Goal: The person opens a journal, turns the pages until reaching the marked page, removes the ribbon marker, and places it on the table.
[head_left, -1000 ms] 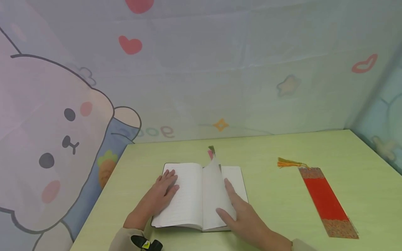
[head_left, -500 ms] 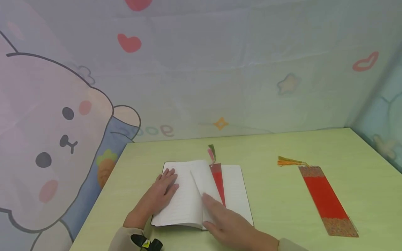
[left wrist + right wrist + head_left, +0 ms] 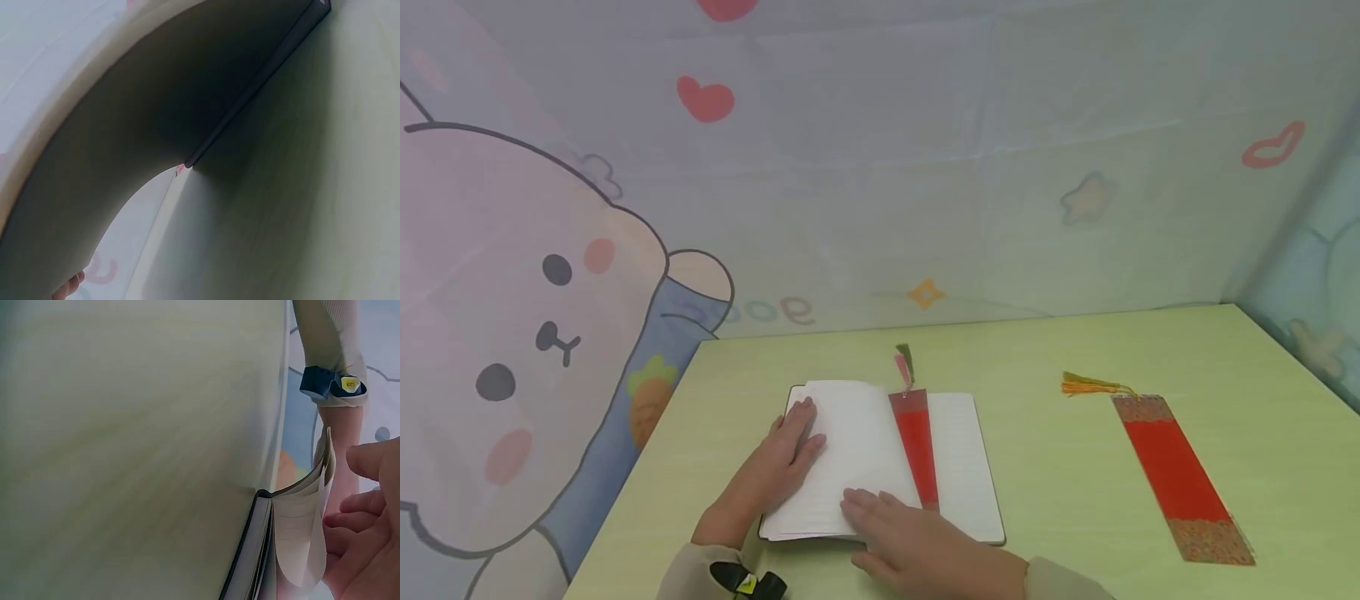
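An open lined notebook lies on the table in the head view. My left hand rests on its left page near the outer edge, fingers pointing away from me. Across the lower middle of the notebook, my right hand lies over the left-hand pages with fingers extended. A red bookmark with a green and pink tassel sits in the gutter, its lower end hidden by that hand. Curved pages rise beside my right fingers in the right wrist view. Underneath the lifted pages the left wrist view is dark.
A second red bookmark with patterned ends and a yellow-orange tassel lies at the right of the light green table. A printed cloth backdrop stands behind the table and at its sides.
My right hand has moved left, turning pages over onto the left side. The bookmark, mostly covered a second ago, now shows between the pages. My left hand has stayed in place.
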### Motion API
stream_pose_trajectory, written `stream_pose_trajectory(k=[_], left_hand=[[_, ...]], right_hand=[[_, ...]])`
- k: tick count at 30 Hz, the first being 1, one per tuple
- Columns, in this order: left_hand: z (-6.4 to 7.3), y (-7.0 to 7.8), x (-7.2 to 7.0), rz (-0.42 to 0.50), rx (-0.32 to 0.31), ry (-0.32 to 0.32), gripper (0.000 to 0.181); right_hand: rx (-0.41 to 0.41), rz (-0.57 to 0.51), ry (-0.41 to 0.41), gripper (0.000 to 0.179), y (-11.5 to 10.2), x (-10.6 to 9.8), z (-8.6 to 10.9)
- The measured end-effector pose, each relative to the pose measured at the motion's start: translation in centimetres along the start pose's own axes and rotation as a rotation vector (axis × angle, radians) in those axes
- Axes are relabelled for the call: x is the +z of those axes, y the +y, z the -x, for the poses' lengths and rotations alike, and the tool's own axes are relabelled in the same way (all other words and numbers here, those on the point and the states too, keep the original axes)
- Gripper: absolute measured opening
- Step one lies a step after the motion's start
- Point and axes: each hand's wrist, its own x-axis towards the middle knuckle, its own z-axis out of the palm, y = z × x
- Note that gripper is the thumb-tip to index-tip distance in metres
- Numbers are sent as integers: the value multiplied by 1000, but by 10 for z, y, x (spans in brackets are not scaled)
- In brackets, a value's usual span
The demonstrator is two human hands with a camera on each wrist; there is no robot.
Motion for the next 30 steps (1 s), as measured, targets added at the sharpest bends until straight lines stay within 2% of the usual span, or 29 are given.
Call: stream_pose_trajectory(k=[4,9,14,21,25,28,30], left_hand=[[1,2,0,-1,-7,-4,67],[-1,3,2,-25,14,3,76],[-3,3,4,-65,38,11,79],[-2,4,6,-116,63,-8,78],[-1,5,6,-156,72,-18,76],[-1,5,6,-149,66,-21,74],[-1,4,6,-124,61,-23,72]], right_hand=[[-52,67,-52,58,-2,0,-5],[-106,185,-60,57,-5,0,-12],[-126,228,-90,57,-9,1,-19],[-200,331,-107,57,-14,4,-28],[-224,300,-121,55,-15,3,-26],[-200,223,-82,52,-13,-1,-21],[-178,160,-24,49,-11,-5,-15]])
